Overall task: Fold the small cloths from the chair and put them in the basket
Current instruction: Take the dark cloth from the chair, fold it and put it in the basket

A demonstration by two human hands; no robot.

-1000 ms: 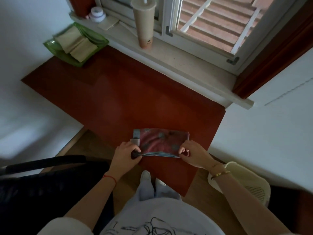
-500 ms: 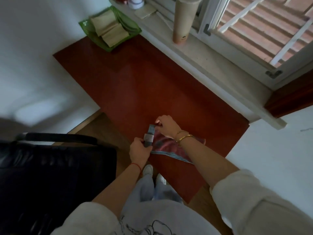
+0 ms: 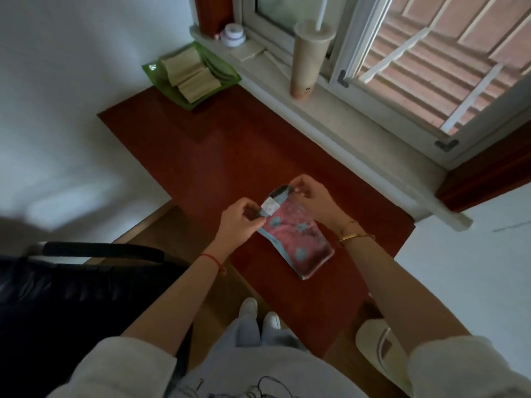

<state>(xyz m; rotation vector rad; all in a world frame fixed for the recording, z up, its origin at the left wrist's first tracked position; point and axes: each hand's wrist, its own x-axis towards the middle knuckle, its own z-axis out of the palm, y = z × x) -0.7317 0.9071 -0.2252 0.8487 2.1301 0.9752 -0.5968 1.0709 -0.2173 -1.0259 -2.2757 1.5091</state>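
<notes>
**Head view.** The left hand (image 3: 241,222) and the right hand (image 3: 313,196) each pinch one corner of the same short end of a small folded pink-red cloth with pale blue spots and blue trim (image 3: 298,239).

- **Left hand:** fingers curled, thumb and fingertips closed on the corner beside a white sewn-in label (image 3: 270,208).
- **Right hand:** fingertips closed on the dark-edged corner just beyond that label.

The hands are near each other, with only the held end between them.

**Cloth axis.** The long axis runs diagonally. From the held end it points back toward the person and to the right, and the free end lies beneath the right wrist. The body of the cloth rests flat on the red-brown wooden table (image 3: 218,168). Whether the held end is lifted clear of the surface cannot be told. The blue-trimmed long edge is on the left hand's side.

**Surroundings.**
- Well beyond the left hand, at the table's far corner, a shallow green plastic basket (image 3: 150,68) holds folded beige cloths (image 3: 189,73).
- Beyond the right hand, a tall tan cup with a straw (image 3: 307,64) stands upright on the pale stone windowsill (image 3: 344,119).
- To the left of the left forearm is a black padded chair (image 3: 71,297).
- Below the right forearm, and partly hidden by it, is a cream plastic bin (image 3: 370,340).
</notes>
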